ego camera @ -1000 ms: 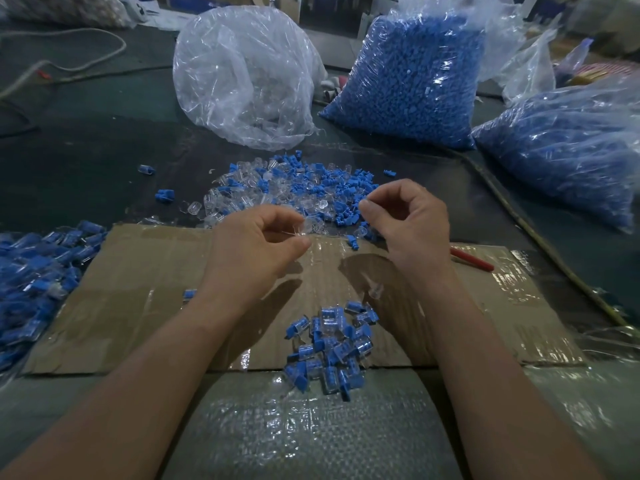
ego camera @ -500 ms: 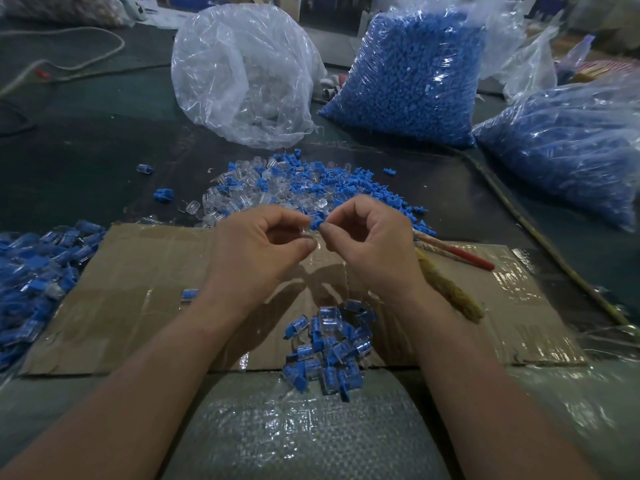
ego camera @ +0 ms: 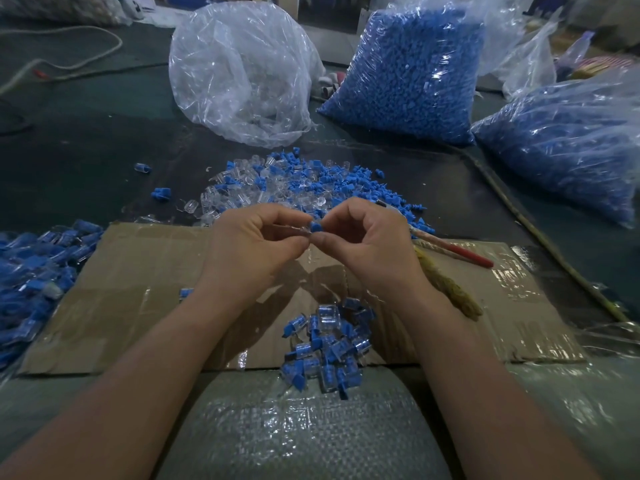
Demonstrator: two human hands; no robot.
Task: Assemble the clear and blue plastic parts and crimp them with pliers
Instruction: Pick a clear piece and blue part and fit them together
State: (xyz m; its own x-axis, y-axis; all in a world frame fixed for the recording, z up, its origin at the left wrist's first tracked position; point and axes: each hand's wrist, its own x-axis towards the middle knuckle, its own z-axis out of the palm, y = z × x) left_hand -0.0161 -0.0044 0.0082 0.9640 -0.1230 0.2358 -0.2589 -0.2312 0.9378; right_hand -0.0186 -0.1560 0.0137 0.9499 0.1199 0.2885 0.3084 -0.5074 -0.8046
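Insertion step: clear part (ego camera: 300,231) pinched by fingers of left hand (ego camera: 252,249), blue part (ego camera: 315,226) by right hand (ego camera: 369,245), parts touching. Next, likely: blue part to be pushed home squarely

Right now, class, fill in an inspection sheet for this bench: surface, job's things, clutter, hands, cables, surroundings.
Surface: dark table with a taped cardboard sheet on it.
Job's things: loose pile of clear and blue parts; assembled pieces at the cardboard's near edge; red-handled tool, partly hidden.
Clutter: clear plastic bag, blue-parts bag, second blue-parts bag.
Hands: left hand pinches a clear part; right hand pinches a blue part against it.
Cables: pale cord, far left.
Surroundings: too blurred to tell.
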